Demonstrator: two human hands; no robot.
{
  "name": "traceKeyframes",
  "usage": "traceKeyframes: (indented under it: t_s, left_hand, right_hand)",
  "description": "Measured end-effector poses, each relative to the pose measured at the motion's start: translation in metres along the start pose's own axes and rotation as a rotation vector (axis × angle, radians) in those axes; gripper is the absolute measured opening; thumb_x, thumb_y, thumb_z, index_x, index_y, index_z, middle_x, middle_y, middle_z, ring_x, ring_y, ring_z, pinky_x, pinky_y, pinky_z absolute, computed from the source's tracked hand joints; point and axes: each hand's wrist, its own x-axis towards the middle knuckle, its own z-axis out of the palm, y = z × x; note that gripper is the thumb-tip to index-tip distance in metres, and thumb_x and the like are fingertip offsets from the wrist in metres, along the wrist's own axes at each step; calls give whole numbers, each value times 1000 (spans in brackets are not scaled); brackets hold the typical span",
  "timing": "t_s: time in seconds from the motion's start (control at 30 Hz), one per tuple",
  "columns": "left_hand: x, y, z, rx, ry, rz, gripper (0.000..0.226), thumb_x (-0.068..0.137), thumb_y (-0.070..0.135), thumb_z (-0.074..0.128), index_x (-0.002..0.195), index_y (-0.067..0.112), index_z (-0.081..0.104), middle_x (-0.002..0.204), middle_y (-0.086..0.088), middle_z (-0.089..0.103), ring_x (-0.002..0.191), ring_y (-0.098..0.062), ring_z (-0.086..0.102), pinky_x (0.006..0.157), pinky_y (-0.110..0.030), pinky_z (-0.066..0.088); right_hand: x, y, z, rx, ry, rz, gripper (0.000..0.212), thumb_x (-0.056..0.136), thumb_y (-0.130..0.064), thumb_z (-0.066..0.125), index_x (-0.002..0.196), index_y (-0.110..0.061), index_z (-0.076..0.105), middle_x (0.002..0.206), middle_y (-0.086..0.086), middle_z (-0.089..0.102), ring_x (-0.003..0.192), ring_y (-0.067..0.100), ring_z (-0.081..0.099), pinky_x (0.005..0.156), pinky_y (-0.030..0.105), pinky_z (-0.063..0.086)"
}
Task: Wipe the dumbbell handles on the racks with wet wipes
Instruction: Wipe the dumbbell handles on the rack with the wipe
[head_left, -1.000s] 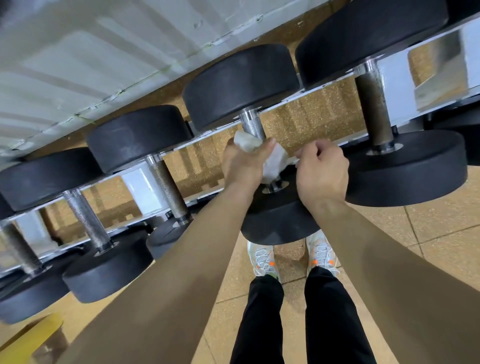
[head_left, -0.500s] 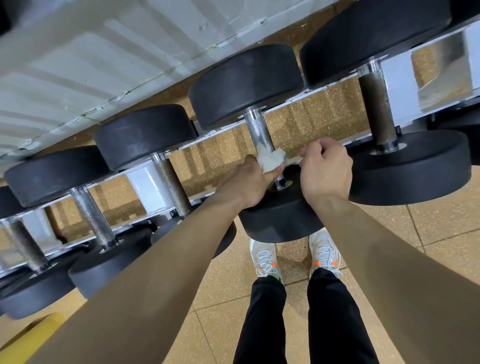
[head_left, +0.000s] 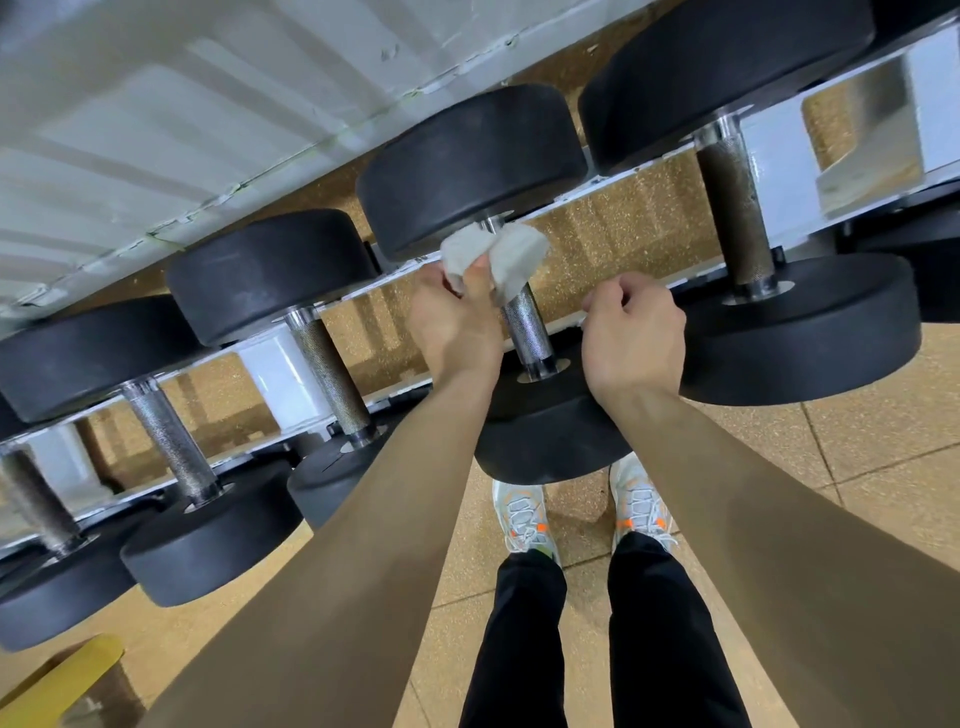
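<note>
A row of black round-headed dumbbells lies across a white rack (head_left: 275, 369). My left hand (head_left: 452, 327) grips a crumpled white wet wipe (head_left: 514, 257) wrapped round the far end of the middle dumbbell's knurled steel handle (head_left: 524, 327), right under its far head (head_left: 467, 161). The lower part of that handle is bare and shiny. My right hand (head_left: 634, 338) sits to the right of the handle above the near head (head_left: 545, 441), fingers curled into a fist, with nothing visible in it.
A dumbbell with a darker handle (head_left: 737, 218) lies to the right, and several more handles (head_left: 332, 374) to the left. A white panelled wall (head_left: 156, 104) runs behind the rack. My legs and shoes (head_left: 524, 514) stand on cork-coloured floor tiles. A yellow object (head_left: 57, 680) is at bottom left.
My left hand slid the wipe down to the near end of the handle, then up to its far end. My right hand stayed almost still.
</note>
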Motion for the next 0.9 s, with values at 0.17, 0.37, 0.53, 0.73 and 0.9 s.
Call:
traceKeyframes:
  t_s: [0.17, 0.37, 0.53, 0.73, 0.9]
  left_hand:
    - [-5, -12, -11, 188, -197, 46, 16, 96, 33, 67, 105, 20, 67, 82, 12, 61, 71, 1, 55, 53, -6, 40]
    - [-6, -27, -30, 535, -574, 26, 23, 86, 43, 78, 85, 22, 69, 88, 5, 63, 84, -13, 59, 56, -20, 35]
    - [-17, -1, -32, 354, -382, 150, 15, 92, 36, 70, 103, 31, 62, 88, 15, 60, 77, -2, 57, 55, -15, 41]
    - [-9, 12, -2, -82, 47, 3, 14, 91, 19, 69, 89, 27, 57, 82, 10, 64, 85, -20, 67, 81, -44, 61]
    - [-9, 5, 3, -35, -13, -85, 9, 91, 17, 73, 92, 20, 64, 93, 5, 72, 77, -14, 63, 83, -30, 56]
  right_hand:
    - [0, 0, 0, -5, -4, 3, 31, 98, -25, 40, 90, -15, 69, 82, 3, 67, 78, 25, 62, 69, 36, 47]
    - [-1, -1, 0, 2, 0, 4, 31, 95, -25, 41, 87, -17, 69, 83, 4, 69, 81, 27, 64, 75, 40, 53]
    - [-4, -3, -3, 11, -12, 12, 31, 97, -24, 39, 88, -16, 68, 82, 1, 66, 76, 21, 62, 68, 34, 46]
    - [-1, 1, -3, 15, -24, -3, 30, 100, -26, 39, 90, -15, 65, 76, -1, 63, 68, 16, 58, 62, 32, 40]
    - [0, 10, -8, 143, -95, -56, 25, 98, -23, 45, 87, -14, 66, 79, -5, 66, 72, 12, 59, 60, 24, 42]
